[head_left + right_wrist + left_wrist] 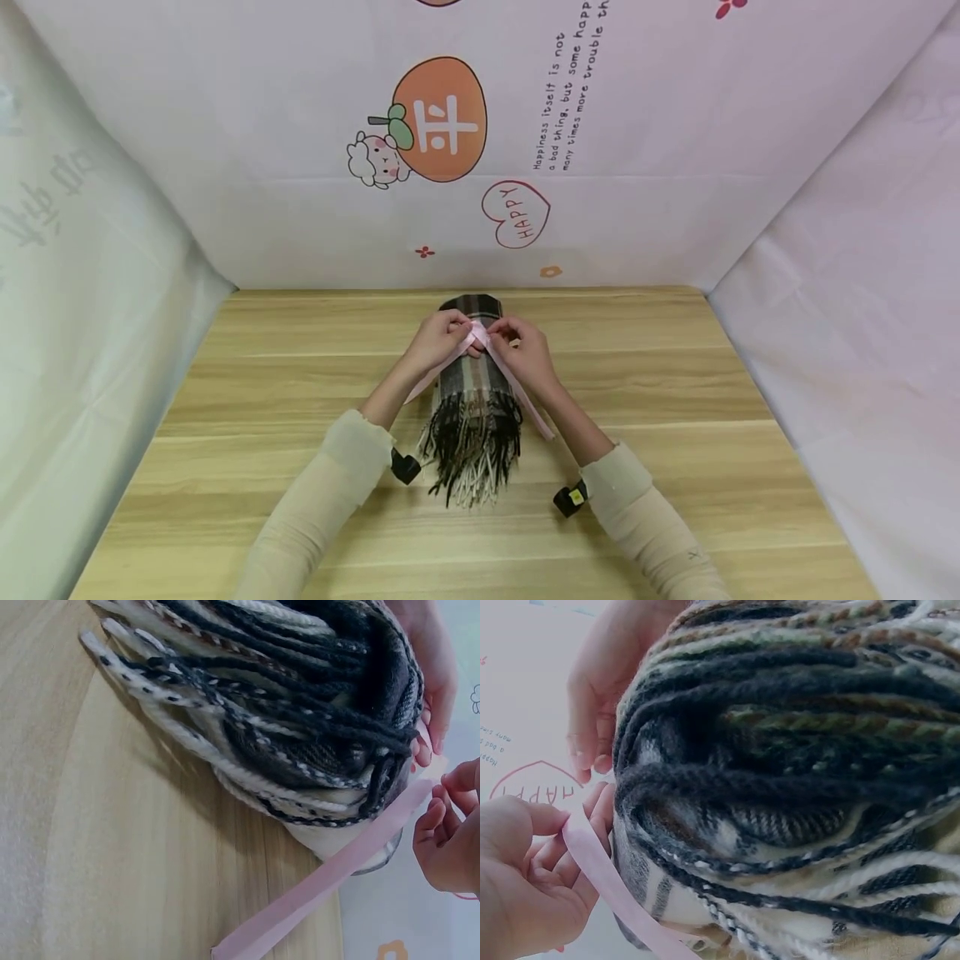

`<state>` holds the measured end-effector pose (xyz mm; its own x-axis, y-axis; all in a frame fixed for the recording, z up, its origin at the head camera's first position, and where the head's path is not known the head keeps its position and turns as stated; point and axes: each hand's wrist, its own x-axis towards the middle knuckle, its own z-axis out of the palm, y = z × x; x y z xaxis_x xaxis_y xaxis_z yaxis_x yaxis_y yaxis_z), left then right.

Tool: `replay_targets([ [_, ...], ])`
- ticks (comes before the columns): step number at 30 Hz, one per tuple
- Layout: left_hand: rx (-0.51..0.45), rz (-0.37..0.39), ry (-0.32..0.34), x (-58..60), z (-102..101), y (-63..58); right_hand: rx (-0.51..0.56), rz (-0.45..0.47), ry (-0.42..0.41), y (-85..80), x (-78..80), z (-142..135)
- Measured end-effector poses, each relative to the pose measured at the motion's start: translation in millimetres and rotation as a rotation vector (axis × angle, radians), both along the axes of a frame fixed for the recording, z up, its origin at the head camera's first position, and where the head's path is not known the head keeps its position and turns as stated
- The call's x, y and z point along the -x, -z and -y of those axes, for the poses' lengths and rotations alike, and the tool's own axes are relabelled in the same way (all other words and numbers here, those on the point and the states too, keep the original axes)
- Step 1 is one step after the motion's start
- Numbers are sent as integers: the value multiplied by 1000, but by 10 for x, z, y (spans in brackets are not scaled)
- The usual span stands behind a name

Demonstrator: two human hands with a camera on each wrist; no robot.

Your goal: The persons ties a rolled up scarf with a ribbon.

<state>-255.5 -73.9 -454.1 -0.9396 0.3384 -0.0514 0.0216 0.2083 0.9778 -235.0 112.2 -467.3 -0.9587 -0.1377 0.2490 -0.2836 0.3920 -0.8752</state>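
Note:
A rolled plaid scarf (476,379) in black, grey, white and brown lies on the table, its long fringe (476,450) toward the person. Across its upper part runs a pink ribbon (477,334), crossed on top, with a tail hanging down each side. My left hand (438,340) pinches the ribbon from the left; in the left wrist view, thumb and fingers grip the pink strip (604,866). From the right, my right hand (522,348) pinches the other part, and its tail (322,885) slants down in the right wrist view. The fringe hides much of the scarf in both wrist views.
The wooden table (300,400) extends around the scarf and meets a printed white backdrop (300,208) behind it. White cloth walls stand at both sides. A black wrist device (406,467) sits by the left sleeve, another device (570,500) by the right.

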Motion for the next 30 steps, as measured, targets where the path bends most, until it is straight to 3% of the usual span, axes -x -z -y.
replay_targets([
  [9, 140, -111, -32, 72, 65, -6, 6, 81, 12, 36, 99, -5],
  [14, 115, -76, -28, 120, 69, -8, 48, 163, -72, 47, 164, -9],
  [21, 233, -169, -61, 109, 32, 21, 166, 295, -187, 73, 186, -77],
  [30, 206, -191, -71, 47, -39, 59, 192, 302, -260, 97, 170, -123],
])
